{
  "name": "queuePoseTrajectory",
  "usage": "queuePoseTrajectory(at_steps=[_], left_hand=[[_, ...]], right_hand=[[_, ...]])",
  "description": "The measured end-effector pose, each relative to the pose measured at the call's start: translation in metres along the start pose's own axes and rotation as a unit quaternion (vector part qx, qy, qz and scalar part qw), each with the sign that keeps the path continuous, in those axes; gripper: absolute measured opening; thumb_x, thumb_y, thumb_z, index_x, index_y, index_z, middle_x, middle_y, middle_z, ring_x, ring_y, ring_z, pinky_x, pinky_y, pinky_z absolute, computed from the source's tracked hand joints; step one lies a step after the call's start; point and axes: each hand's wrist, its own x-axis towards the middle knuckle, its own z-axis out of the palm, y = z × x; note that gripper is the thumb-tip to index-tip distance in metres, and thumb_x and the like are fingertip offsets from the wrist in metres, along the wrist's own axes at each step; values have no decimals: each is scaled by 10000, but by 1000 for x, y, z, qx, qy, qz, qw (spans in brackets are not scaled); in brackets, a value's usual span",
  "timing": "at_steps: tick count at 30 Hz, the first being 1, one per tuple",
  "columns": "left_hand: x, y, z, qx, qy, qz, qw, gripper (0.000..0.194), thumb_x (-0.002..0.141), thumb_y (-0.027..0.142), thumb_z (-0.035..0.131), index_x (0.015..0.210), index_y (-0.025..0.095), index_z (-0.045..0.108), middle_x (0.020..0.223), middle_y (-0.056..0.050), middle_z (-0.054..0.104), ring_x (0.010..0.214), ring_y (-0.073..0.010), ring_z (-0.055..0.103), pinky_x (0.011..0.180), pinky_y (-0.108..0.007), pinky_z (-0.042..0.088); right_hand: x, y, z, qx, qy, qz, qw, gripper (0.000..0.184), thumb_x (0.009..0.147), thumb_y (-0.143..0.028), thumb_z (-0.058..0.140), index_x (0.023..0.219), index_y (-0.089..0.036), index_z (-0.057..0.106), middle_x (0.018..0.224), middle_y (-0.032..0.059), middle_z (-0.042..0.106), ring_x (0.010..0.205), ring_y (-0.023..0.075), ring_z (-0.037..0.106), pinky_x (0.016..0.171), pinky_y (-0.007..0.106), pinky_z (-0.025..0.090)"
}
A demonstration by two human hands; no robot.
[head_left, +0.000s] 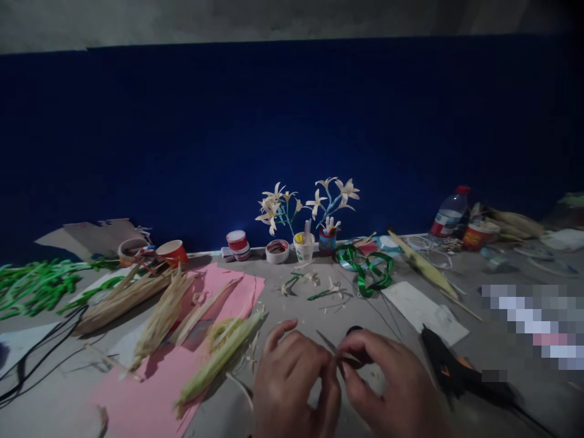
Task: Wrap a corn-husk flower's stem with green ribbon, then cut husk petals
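My left hand point(292, 380) and my right hand point(392, 389) meet low at the middle of the frame, fingers pinched together. Between the fingertips is a small thin pale strip point(329, 345) that sticks up to the left; I cannot make out what it is. Under my right fingers shows a dark rounded thing point(354, 331), possibly scissor handles. Left of my hands lie a husked corn cob point(219, 359) and dried corn husk strips point(159, 316) on pink paper point(150, 389).
At the back stand husk flowers point(310, 204) in small cups, paint pots point(238, 243), paper cups point(172, 251), green ribbon point(365, 267) and a water bottle point(451, 213). A black glue gun point(451, 368) lies right of my hands. Green strips point(36, 286) lie at far left.
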Motion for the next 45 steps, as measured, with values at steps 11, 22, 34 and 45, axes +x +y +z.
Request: queuePoseTrajectory(at_steps=[11,22,34,45], left_hand=[[-1,-1,-7,7,24,-14,1000,215,756,2,550,727,214,526,612,36,584,591,-137,538,892,-430,434],[0,1,0,8,15,1,1000,226,742,-6,560,715,215,524,592,50,579,564,-124,532,897,-428,434],[-2,-4,-4,21,-8,-1,1000,232,745,-13,563,740,216,522,624,39,592,587,-133,549,911,-428,438],[-3,-7,-2,-235,-188,-270,915,264,884,200,470,627,219,527,620,14,579,652,-161,592,617,-262,431]], right_hand=[[-5,25,-11,-17,35,85,996,128,840,-248,551,729,-250,614,622,-42,705,554,150,688,528,213,521],[5,-7,0,17,-3,21,1000,115,802,-185,512,776,-235,612,641,-32,687,574,148,669,561,245,509],[-7,27,-12,-47,10,48,998,132,857,-258,535,757,-251,621,617,-35,693,555,162,674,527,235,508],[11,9,-27,112,-135,-104,979,235,839,-54,576,941,-255,643,948,12,707,904,155,682,777,226,530]])
